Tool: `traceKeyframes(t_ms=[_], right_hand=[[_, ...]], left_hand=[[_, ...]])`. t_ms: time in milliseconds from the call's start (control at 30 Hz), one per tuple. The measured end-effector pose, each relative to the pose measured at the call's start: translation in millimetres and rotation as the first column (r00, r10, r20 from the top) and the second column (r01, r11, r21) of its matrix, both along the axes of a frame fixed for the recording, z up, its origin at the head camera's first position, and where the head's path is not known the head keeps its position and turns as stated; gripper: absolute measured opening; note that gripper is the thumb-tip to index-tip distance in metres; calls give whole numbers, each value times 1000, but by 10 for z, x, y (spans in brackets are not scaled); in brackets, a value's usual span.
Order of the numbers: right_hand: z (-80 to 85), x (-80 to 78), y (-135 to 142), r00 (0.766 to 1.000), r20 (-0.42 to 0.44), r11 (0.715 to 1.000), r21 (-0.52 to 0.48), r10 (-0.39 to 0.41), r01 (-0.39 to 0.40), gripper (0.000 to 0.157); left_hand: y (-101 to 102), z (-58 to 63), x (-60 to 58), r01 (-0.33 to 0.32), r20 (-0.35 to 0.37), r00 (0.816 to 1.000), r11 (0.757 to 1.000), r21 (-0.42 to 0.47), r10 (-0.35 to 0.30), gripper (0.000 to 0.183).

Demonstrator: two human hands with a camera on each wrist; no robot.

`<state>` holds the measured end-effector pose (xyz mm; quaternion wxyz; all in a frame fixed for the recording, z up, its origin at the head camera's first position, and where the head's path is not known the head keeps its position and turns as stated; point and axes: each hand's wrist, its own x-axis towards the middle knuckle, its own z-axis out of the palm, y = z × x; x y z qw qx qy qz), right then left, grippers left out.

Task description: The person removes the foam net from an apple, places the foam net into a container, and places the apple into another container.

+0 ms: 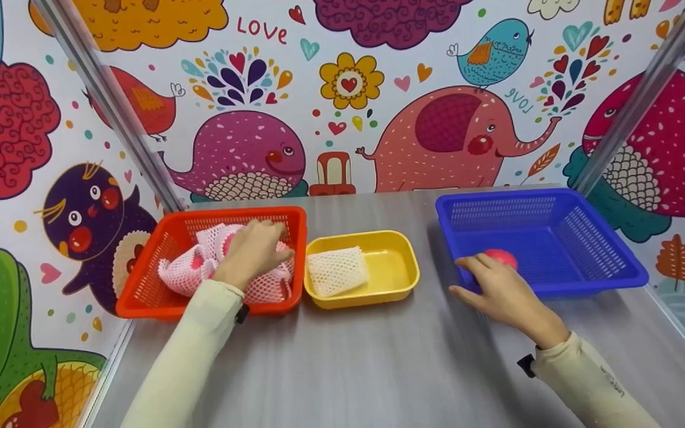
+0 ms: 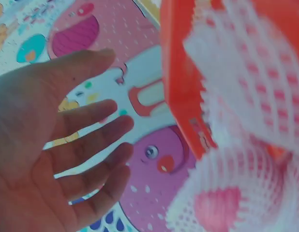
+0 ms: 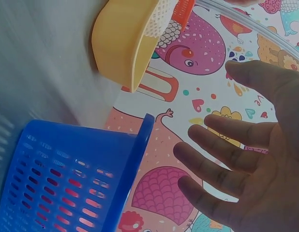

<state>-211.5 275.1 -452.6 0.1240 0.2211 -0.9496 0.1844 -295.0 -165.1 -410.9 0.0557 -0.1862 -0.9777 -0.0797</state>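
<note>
My left hand (image 1: 256, 252) hovers over the red basket (image 1: 301, 261), its fingers loosely extended and holding nothing. Inside that basket lie several round pink things in white foam nets (image 1: 185, 274); in the left wrist view these nets fill the right side, beside the spread hand (image 2: 67, 150). At the near left corner of the blue basket (image 1: 556, 258) is my right hand (image 1: 500, 291), empty, fingers apart. A bare pink round thing (image 1: 503, 257) rests in the blue basket, partly hidden behind that hand. Its pink shows through the basket's slots in the right wrist view.
Between the two baskets stands a yellow tray (image 1: 393, 270) with an empty white foam net (image 1: 338, 270) in its left half. All three sit on a grey table (image 1: 366, 356). Printed cartoon panels (image 1: 342, 131) wall in the back and sides.
</note>
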Motion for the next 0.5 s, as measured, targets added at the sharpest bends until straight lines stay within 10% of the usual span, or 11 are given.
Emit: traceKeyframes(t_ms=[233, 500], right_hand=[[-47, 1, 25, 1000, -13, 1000, 1, -6, 6, 47], [-105, 15, 51, 1000, -15, 1000, -10, -3, 3, 43]], left_hand=[[-221, 7, -275, -95, -24, 995, 989, -110, 92, 50], [-444, -72, -363, -244, 188, 940, 947, -209, 284, 79]])
